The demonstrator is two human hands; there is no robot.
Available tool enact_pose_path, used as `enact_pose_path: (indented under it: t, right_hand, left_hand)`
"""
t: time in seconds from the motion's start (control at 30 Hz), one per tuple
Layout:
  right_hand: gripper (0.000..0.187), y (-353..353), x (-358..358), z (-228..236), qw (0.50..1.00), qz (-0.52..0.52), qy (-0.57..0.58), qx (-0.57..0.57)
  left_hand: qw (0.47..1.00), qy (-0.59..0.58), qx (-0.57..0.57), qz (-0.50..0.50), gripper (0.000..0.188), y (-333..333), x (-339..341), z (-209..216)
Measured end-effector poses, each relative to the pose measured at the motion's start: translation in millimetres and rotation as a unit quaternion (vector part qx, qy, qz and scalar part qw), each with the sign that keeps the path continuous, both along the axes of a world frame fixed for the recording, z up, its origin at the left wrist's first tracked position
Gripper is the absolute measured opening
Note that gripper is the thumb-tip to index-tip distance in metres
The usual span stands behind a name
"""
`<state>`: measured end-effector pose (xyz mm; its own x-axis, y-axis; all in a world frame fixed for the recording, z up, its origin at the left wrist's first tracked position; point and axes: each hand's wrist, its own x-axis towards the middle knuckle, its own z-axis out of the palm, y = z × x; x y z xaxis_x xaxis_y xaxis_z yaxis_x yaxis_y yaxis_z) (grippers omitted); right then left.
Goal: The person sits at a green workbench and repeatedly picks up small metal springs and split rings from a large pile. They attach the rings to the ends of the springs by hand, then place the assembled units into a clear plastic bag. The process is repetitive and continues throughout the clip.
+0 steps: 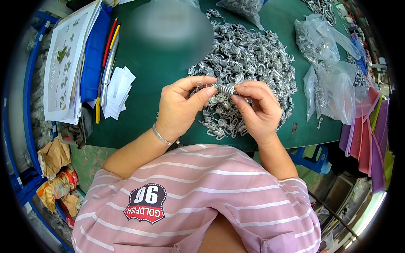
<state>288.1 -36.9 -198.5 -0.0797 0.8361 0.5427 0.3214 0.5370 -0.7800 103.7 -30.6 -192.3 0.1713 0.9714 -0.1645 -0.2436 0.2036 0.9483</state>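
A small silver-grey metal piece with a ribbed, skeleton-like body [225, 89] is stretched between my two hands, just above the near side of a heap. My left hand [177, 105] pinches its left end between thumb and forefinger, where small rings show beside the fingers. The right end sits between the thumb and fingertips of my right hand [260, 110]. Beneath and beyond both hands spreads a big pile of similar grey metal pieces [257, 55], many ribbed or ring-shaped. My fingers hide both tips of the held piece.
On the green table [139, 88], white paper slips [118, 90], a red pencil [110, 40] and a blue bin [92, 63] with printed sheets [63, 67] lie left. Clear bags of metal parts [335, 86] lie right. A blue stool [312, 158] stands below the table edge.
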Motion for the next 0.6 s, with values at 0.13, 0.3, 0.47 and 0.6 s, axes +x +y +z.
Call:
enact_pose_path:
  t: [0.13,0.3,0.47,0.6]
  right_hand:
    - [0.02,-3,-1,2,1.0,-0.004,0.015,-0.009]
    - [0.018,-9,-2,7,1.0,-0.006,0.019,-0.016]
    - [0.02,-11,-11,13,0.989,0.02,0.132,-0.069]
    - [0.018,7,0,26,0.997,0.043,0.05,-0.045]
  left_hand:
    - [1.0,0.0,0.0,-0.006,0.021,-2,-1,1]
    - [1.0,0.011,0.002,-0.012,0.023,-6,-2,4]
    - [1.0,0.012,-0.009,-0.004,0.017,-7,-3,6]
    - [0.999,-0.009,0.034,0.025,0.019,-6,-1,7]
